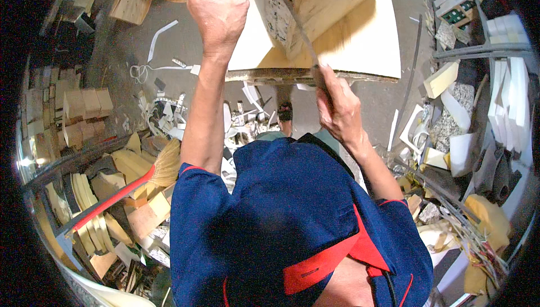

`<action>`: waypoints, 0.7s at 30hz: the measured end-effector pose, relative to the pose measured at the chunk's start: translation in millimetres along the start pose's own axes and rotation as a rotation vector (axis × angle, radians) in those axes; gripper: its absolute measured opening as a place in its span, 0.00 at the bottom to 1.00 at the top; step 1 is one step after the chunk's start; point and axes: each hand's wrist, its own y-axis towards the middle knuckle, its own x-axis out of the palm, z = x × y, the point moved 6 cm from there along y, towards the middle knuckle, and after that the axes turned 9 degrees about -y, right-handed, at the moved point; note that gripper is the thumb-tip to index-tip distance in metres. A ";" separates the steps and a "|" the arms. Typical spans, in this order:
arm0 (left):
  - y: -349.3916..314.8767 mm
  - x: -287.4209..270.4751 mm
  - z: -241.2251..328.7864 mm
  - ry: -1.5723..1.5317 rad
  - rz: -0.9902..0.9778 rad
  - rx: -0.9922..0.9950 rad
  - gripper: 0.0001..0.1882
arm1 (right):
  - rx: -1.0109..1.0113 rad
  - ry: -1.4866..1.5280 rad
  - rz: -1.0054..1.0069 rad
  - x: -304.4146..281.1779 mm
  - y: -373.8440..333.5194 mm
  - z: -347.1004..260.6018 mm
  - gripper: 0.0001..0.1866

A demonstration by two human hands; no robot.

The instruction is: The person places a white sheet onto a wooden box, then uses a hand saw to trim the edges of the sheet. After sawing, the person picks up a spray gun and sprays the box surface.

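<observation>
From my end I see the right hand (341, 107) closed around the handle of a long, thin, dull-grey knife (297, 23), its blade slanting up across a speckled foam block (272, 12). The foam is white, flecked black, yellow and blue, standing on a pale tabletop (374, 43) beside a tilted, knotted wooden board (340, 0). The left hand (219, 14) is curled near the foam; I cannot tell whether it grips anything.
</observation>
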 end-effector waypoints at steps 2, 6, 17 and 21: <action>2.2 -5.9 -1.5 -0.005 0.026 0.007 0.05 | 0.026 0.040 -0.047 -1.3 -19.0 4.5 0.36; 5.5 1.2 -1.7 0.004 0.004 -0.007 0.05 | -0.006 0.062 -0.006 -1.2 -12.9 9.9 0.36; 9.8 3.6 -9.4 -0.087 0.040 -0.067 0.05 | 0.019 0.081 -0.031 12.4 6.4 11.1 0.36; 8.8 4.1 -9.7 -0.105 0.019 -0.026 0.05 | -0.020 0.070 -0.024 6.9 15.7 5.1 0.35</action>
